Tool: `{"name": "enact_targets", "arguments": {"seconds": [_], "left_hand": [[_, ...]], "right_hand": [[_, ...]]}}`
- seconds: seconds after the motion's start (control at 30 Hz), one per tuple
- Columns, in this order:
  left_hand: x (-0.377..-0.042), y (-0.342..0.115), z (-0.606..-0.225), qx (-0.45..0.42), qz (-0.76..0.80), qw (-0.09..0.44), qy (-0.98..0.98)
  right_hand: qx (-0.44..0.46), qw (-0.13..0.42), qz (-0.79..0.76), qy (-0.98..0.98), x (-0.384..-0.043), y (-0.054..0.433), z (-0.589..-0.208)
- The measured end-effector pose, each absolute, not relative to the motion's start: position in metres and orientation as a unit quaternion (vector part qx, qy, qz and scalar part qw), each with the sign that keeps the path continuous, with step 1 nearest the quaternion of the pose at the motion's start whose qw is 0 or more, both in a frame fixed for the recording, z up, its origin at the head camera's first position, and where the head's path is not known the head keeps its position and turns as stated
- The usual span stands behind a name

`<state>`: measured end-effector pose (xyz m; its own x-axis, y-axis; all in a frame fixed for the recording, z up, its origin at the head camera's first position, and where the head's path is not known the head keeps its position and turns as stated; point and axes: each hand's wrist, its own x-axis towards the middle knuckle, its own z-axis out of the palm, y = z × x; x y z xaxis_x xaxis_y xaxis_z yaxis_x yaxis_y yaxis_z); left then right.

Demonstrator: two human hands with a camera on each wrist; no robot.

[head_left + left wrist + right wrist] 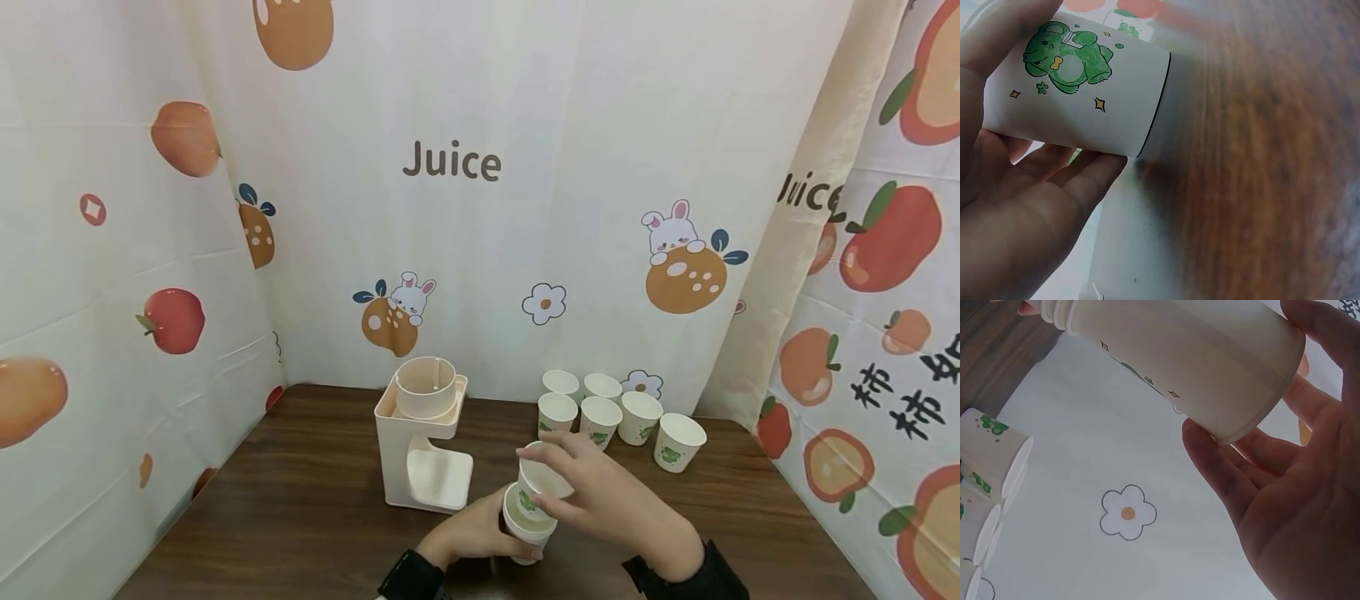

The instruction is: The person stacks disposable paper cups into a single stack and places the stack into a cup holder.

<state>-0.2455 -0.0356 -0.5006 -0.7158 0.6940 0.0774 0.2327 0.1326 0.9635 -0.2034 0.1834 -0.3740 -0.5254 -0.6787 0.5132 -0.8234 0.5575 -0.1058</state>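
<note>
In the head view my left hand (476,527) grips a small stack of white paper cups (527,546) near the table's front. My right hand (611,492) holds the top paper cup (538,479) by its rim, raised partway above the stack's rims. The left wrist view shows the thumb and fingers round the stack's lowest cup (1085,119), printed with a green bear. In the right wrist view the fingertips pinch the top cup's rim, its side (1204,362) turned to the camera; several stacked rims (1060,314) lie at its far end.
A cream box-shaped holder (401,467) with a round opening (426,404) and a low shelf stands left of the hands. Several paper cups (639,421) stand upright at the back right, one cup (678,442) set apart. Printed curtains (480,250) hang behind the brown table (300,500).
</note>
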Motion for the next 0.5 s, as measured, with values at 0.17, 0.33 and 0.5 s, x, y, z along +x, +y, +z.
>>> {"name": "enact_targets", "arguments": {"seconds": [0.17,0.33,0.5], "left_hand": [[-0.247,-0.036,-0.502,0.323,0.58,0.207,0.718],[-0.247,-0.036,-0.503,0.318,0.58,0.213,0.72],[-0.247,-0.036,-0.502,0.314,0.583,0.221,0.716]], "right_hand": [[0.436,0.191,0.167,-0.864,-0.203,0.18,-0.378],[0.448,0.171,0.177,-0.86,-0.205,0.178,-0.386],[0.447,0.141,0.182,-0.865,-0.209,0.176,-0.396]]}}
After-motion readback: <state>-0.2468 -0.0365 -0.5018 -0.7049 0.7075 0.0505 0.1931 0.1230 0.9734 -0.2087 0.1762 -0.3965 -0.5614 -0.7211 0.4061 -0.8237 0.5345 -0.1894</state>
